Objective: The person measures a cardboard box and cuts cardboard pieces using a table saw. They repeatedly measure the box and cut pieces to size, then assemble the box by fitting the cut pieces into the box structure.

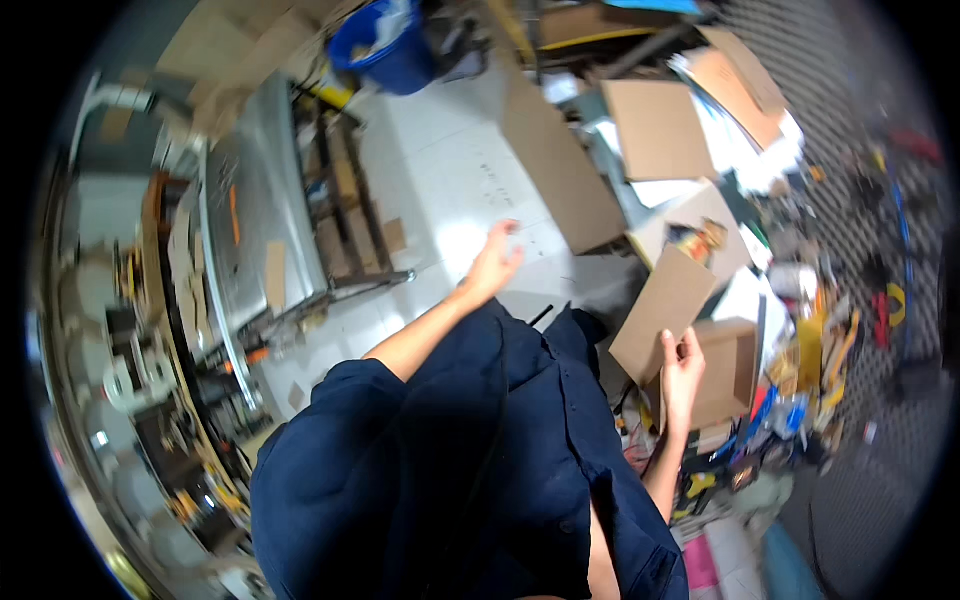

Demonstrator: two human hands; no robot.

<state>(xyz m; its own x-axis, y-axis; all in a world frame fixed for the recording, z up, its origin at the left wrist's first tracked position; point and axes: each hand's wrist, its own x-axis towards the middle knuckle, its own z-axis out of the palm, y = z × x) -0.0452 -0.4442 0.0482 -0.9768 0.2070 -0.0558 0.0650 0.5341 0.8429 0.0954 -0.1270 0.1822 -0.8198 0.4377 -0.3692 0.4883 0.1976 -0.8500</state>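
Right hand (682, 372), lower right of centre, grips brown cardboard sheet (665, 310) by lower edge. Left hand (493, 265), centre frame, open, fingers spread, empty, over white floor (440, 170).

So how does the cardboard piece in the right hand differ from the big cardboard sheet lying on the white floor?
The cardboard piece is smaller and raised off the floor, gripped at its lower edge by the right hand; the big cardboard sheet is longer and lies on the white floor with no hand on it. The left hand is open and empty, over the floor near the sheet. Both are plain brown and flat.
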